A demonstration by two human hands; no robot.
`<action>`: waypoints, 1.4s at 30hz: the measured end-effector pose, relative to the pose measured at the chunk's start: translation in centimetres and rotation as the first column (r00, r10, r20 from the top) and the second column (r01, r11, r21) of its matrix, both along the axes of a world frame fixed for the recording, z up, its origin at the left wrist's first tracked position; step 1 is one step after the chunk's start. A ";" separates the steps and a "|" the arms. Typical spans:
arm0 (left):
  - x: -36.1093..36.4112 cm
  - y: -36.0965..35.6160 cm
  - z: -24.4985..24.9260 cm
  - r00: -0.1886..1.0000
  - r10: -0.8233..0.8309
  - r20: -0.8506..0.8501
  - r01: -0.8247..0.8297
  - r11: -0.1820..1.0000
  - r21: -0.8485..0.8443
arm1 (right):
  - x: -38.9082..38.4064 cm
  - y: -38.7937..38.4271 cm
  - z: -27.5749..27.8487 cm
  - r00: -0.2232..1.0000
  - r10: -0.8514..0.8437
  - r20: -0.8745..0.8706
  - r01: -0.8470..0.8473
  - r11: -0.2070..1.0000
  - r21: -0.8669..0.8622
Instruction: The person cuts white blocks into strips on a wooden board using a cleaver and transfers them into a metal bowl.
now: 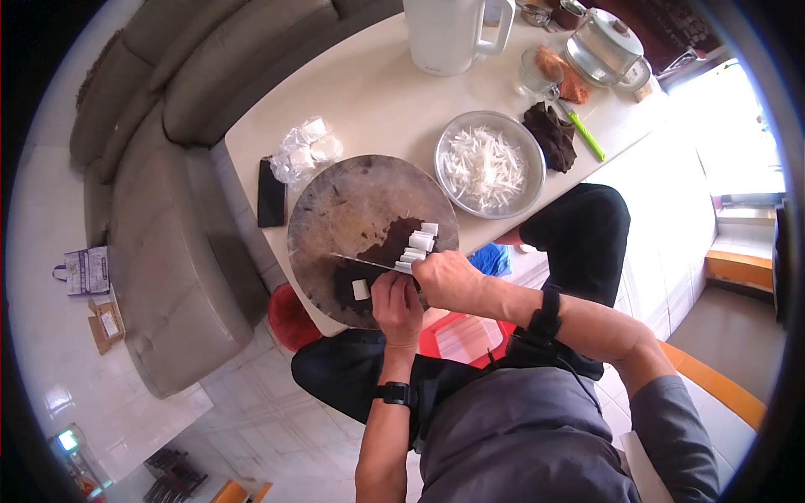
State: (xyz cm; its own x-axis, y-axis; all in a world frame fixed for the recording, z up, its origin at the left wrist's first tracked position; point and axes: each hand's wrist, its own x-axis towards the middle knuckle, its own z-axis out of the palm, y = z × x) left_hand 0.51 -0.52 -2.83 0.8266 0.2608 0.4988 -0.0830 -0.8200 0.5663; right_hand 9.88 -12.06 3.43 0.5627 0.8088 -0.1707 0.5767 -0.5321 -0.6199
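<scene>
Watching the right hand (449,281), I am seeing it wrapping closed around the handle of the knife (360,260), with the blade pointing toward 9 o'clock across the round cutting board (352,201). The left hand (397,306) is sitting just at 6 o'clock of the blade with its fingers curling in. I cannot tell whether they are pinching the small white piece (360,289) beside them. A stack of white slices (422,241) is resting at 12 o'clock of the right hand, next to a dark wet patch.

I am worrying about those left knuckles lying so close under the edge, since a slip on the damp wood could bring steel onto skin. The board also seems to be overhanging the table (369,84) at 7 o'clock, so hard pressing might rock it.

Crowding the board are a metal plate (443,142) of white shreds at 2 o'clock, a plastic bag (306,149) of chunks at 11 o'clock and a dark phone (271,193) at 9 o'clock.
</scene>
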 end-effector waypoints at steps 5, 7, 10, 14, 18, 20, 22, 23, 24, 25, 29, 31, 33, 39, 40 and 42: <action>-0.1 0.0 -0.2 1.000 -0.013 -0.001 0.013 0.999 -0.044 | -0.5 -1.7 -0.8 0.990 -0.135 0.036 0.132 0.988 0.086; -0.2 -0.1 -0.2 1.000 -0.006 0.001 0.006 0.999 -0.037 | -0.5 -2.6 -1.0 0.989 -0.138 0.054 0.134 0.988 0.079; -0.2 -0.1 -0.3 1.000 -0.016 -0.006 0.015 0.999 -0.028 | -0.6 -3.6 -0.2 0.990 -0.126 0.055 0.123 0.991 0.060; -0.3 -0.1 -0.4 1.000 -0.004 -0.003 0.004 1.000 -0.011 | -1.0 -4.2 1.2 0.997 -0.076 0.024 0.076 0.997 0.006; -0.5 0.0 -0.5 1.000 0.000 -0.021 0.000 1.000 0.003 | -1.2 -5.1 0.8 0.999 -0.043 0.017 0.043 0.998 0.052; -0.5 0.1 -0.5 1.000 -0.004 -0.028 0.004 1.000 0.001 | -0.9 -5.3 1.3 1.000 -0.014 0.010 0.014 1.000 0.016; -0.5 0.0 -0.6 1.000 0.000 -0.028 0.000 1.000 -0.005 | -0.8 -5.3 1.5 1.000 -0.003 0.002 0.003 1.000 -0.007; -0.4 0.0 -0.6 1.000 0.004 -0.023 -0.004 1.000 -0.010 | -0.7 -5.3 1.4 1.000 0.008 -0.004 -0.008 1.000 -0.030; -0.4 0.0 -0.6 1.000 0.006 -0.029 -0.007 1.000 -0.013 | -0.6 -5.3 1.3 1.000 0.010 -0.009 -0.011 0.999 -0.033; -0.4 0.1 -0.6 1.000 0.003 -0.029 -0.004 1.000 -0.020 | -0.6 -5.2 1.1 1.000 0.017 -0.012 -0.018 0.999 -0.031; -0.4 0.1 -0.5 1.000 -0.002 -0.027 0.002 1.000 -0.021 | -0.4 -4.9 1.2 0.999 0.021 -0.033 -0.023 0.998 -0.058; -0.3 0.1 -0.4 0.999 -0.001 -0.034 0.000 1.000 -0.023 | -0.4 -4.6 0.9 0.999 0.026 -0.036 -0.027 0.999 -0.023; -0.3 0.1 -0.5 0.999 0.001 -0.037 -0.002 1.000 -0.023 | -0.3 -4.1 0.6 0.999 0.031 -0.036 -0.031 0.999 0.014; -0.5 0.2 -0.9 0.999 -0.001 -0.033 0.001 1.000 0.024 | 0.1 -0.7 -0.3 0.998 0.066 0.025 -0.068 0.996 0.066; -0.5 0.1 -1.1 1.000 -0.003 -0.025 0.003 1.000 -0.004 | 0.2 0.1 -0.2 0.998 0.063 0.029 -0.064 0.996 0.055; -0.6 0.2 -0.9 1.000 -0.006 -0.010 0.006 1.000 -0.025 | 0.2 0.6 -0.2 0.998 0.058 0.040 -0.060 0.997 0.050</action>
